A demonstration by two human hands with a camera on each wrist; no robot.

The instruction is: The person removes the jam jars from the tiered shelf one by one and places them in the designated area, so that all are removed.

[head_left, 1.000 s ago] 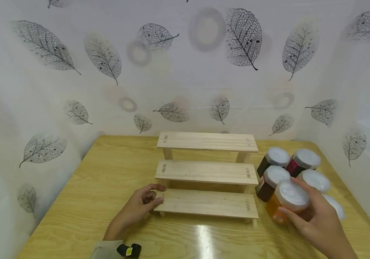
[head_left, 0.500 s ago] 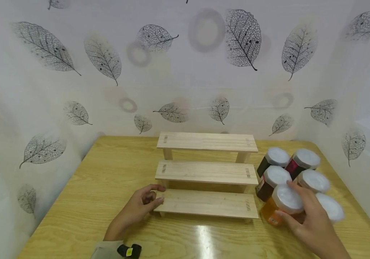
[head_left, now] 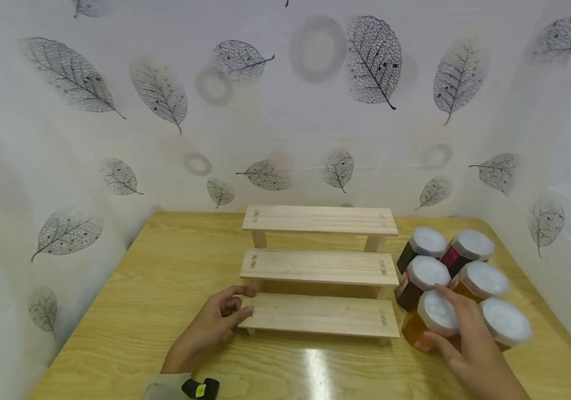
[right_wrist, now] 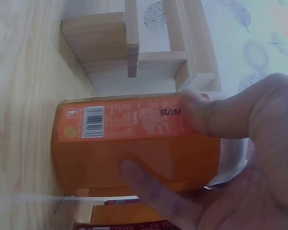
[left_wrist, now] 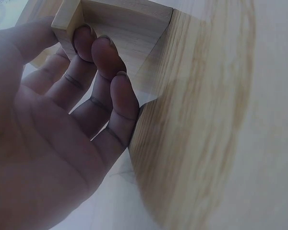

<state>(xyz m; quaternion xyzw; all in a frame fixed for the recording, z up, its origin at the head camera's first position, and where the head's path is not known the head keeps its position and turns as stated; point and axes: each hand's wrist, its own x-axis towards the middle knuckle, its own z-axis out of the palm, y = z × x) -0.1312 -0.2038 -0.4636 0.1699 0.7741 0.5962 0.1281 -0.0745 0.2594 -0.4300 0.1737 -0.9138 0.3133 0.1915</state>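
Observation:
A wooden three-step display rack (head_left: 317, 314) stands in the middle of the table. My left hand (head_left: 215, 319) holds the left end of its lowest step, thumb and index finger at the edge; in the left wrist view its fingers curl by the pale wood (left_wrist: 197, 110). My right hand (head_left: 475, 344) grips a jar of orange contents (head_left: 417, 330) with a white lid, right of the lowest step. In the right wrist view, the thumb lies on the jar's orange barcode label (right_wrist: 125, 117) and a finger on its side. The jar's base is at the table surface.
Several more white-lidded jars, including a dark one (head_left: 410, 289), a red one (head_left: 457, 258) and a partly hidden one (head_left: 505, 322), cluster at the table's right. A leaf-printed curtain (head_left: 285, 111) encloses the back and sides of the wood-grain table (head_left: 175, 250).
My right hand has moved slightly left with the orange jar, closer to the rack and the dark jar, and the jars to its right show more. My left hand stays put.

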